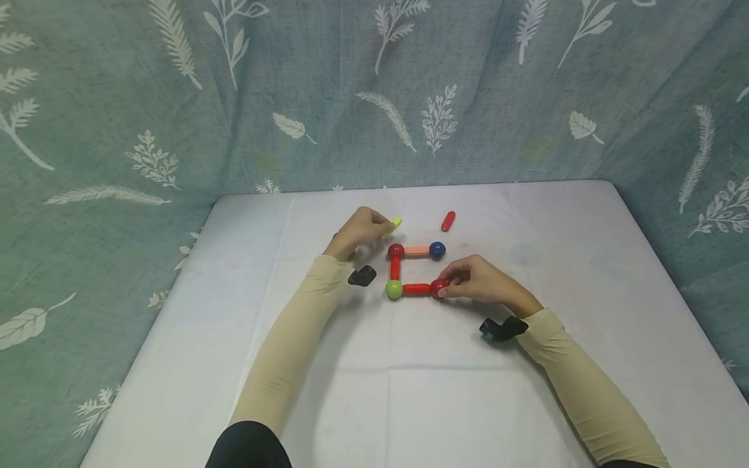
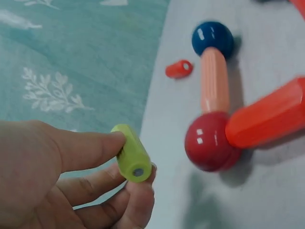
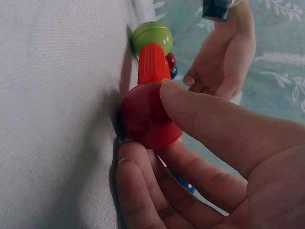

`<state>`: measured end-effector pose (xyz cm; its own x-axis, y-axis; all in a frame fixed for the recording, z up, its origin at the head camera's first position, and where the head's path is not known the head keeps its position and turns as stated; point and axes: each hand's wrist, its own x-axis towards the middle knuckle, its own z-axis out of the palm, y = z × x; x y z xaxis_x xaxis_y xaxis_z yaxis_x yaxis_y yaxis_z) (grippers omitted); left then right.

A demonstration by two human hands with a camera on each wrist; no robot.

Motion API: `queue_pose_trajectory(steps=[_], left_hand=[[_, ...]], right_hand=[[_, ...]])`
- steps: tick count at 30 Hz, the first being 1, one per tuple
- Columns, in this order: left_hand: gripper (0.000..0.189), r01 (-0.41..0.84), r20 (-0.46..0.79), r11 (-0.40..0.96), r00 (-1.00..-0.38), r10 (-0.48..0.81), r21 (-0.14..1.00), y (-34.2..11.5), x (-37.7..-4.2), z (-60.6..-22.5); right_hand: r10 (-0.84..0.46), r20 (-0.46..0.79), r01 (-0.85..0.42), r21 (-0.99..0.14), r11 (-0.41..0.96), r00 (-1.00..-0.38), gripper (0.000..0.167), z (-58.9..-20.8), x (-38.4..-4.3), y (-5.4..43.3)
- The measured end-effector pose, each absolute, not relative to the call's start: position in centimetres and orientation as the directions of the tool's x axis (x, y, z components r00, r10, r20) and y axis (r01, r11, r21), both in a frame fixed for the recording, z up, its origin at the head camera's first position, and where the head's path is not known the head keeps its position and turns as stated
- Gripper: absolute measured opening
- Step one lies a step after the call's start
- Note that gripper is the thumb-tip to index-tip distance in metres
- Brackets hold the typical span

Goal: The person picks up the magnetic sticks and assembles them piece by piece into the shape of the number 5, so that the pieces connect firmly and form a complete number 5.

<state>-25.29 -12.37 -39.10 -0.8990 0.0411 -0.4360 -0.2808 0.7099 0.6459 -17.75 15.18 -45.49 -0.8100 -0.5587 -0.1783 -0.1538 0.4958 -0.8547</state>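
My left hand (image 1: pixel 364 227) pinches a yellow-green magnetic rod (image 2: pixel 134 155) between thumb and fingers, behind the joined pieces; a grey magnet shows in the rod's end. With thumb and fingers my right hand (image 1: pixel 482 281) grips a red ball (image 3: pixel 148 116) at the near right corner. From that ball a red rod (image 1: pixel 417 288) runs left to a green ball (image 1: pixel 394 289). Another red rod (image 1: pixel 395 268) links the green ball to a second red ball (image 1: pixel 396 251). There a peach rod (image 1: pixel 417 251) leads right to a blue ball (image 1: pixel 437 251).
A loose red rod (image 1: pixel 448 221) lies behind the blue ball. Part of a small dark green thing (image 1: pixel 335 235) peeks out beside the left wrist. The white-covered table (image 1: pixel 409 403) ends at a leaf-patterned green cloth (image 1: pixel 328 97). Each wrist carries a black camera (image 1: pixel 504 329).
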Motion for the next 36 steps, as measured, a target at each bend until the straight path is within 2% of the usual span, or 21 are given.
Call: queue_pose_trajectory(steps=[14, 28, 36], left_hand=[[0.039, -0.216, -0.386, 0.62, -0.91, 0.153, 0.755, -12.6, -22.3, -38.6], [0.031, -0.218, -0.362, 0.497, -0.907, 0.215, 0.84, -12.8, -18.4, -39.7], [0.026, -0.252, -0.371, 0.439, -0.905, 0.209, 0.862, -12.2, -16.7, -41.2]], right_hand=[[-0.545, -0.185, -0.152, -0.844, 0.514, -0.817, 0.03, -45.3, -17.7, 15.2], [-0.541, -0.202, -0.14, -0.84, 0.525, -0.816, 0.031, -45.1, -17.7, 15.0], [-0.544, -0.2, -0.142, -0.841, 0.522, -0.815, 0.032, -45.2, -17.7, 15.1]])
